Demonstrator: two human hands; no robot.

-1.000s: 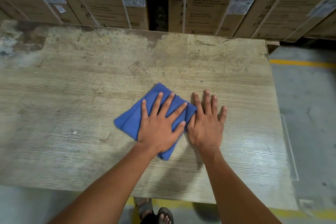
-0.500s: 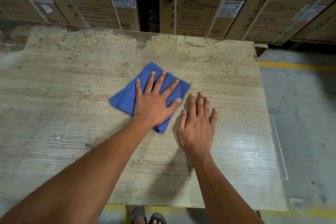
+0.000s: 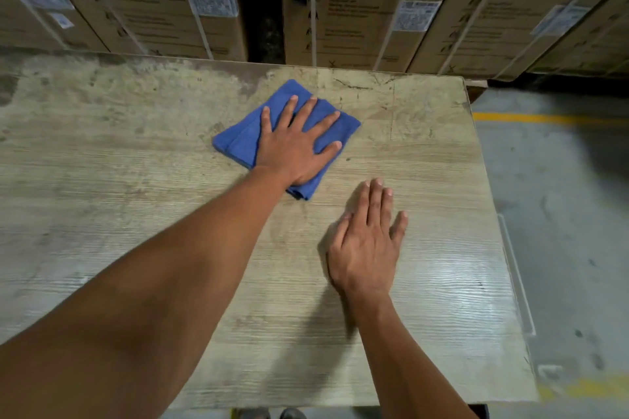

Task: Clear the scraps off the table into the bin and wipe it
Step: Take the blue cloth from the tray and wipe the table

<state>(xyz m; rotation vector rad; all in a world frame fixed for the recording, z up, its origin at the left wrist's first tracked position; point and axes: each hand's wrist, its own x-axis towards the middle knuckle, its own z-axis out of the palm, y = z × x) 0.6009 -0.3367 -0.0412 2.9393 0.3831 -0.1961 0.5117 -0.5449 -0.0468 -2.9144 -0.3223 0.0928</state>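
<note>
Cloth slid farther away, under left hand (fingers spread).

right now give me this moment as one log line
phase: wiping | left hand: flat on folded blue cloth | right hand: flat on worn wooden table | scraps, bin: not visible

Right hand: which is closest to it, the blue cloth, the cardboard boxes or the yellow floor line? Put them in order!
From the right hand:
1. Blue cloth, just up-left on the table, under the left hand.
2. Yellow floor line, off the table's right edge.
3. Cardboard boxes, behind the table's far edge.
</note>
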